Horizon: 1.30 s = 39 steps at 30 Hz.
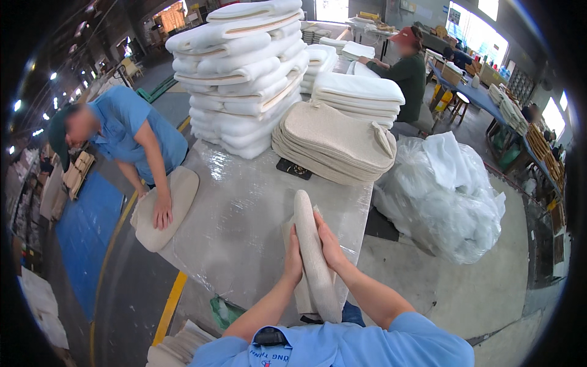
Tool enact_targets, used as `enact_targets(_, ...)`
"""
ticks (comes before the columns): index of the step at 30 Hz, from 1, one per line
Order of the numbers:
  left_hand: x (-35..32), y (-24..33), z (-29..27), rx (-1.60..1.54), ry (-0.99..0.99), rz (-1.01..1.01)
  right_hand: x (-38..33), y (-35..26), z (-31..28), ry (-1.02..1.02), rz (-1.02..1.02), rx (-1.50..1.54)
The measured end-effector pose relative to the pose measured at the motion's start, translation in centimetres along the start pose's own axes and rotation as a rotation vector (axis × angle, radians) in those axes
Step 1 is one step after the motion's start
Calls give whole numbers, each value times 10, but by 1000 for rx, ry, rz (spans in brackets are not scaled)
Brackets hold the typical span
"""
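Note:
A beige fabric-covered cushion (313, 251) stands on its long edge in front of me, its far end rounded. My left hand (294, 258) presses flat against its left face. On the opposite face, my right hand (330, 246) lies along the upper part, so the cushion is gripped between both palms. Under it a piece of beige fabric (304, 298) partly shows; how much lies there is hidden. The plastic-covered table (235, 214) is below my hands.
Beyond my hands lie stacked beige cushion covers (333, 140) and a tall pile of white padding (244, 79). A co-worker (134, 128) at left presses another beige cushion (162, 211). A large bag of white material (443, 196) stands right; a second person (406, 76) works farther back.

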State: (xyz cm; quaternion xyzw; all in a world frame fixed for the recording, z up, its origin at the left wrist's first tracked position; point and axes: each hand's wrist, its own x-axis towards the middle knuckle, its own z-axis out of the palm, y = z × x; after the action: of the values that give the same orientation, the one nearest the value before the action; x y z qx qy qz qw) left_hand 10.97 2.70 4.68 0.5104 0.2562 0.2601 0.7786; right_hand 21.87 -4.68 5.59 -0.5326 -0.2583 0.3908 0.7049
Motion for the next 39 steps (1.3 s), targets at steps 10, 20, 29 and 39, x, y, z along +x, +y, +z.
enact_targets(10,47,19,17,-43,36,-75,25,44,-1,16,-27,-36)
enact_targets(20,31,-91,-48,-95,180,-435,17,100,-7,166,-116,-215)
enact_targets(29,91,-28,-55,-98,-72,13,64,73,-51,118,185,51)
enact_targets(39,126,-6,-18,-50,-97,54,109,59,-15,40,-138,-45)
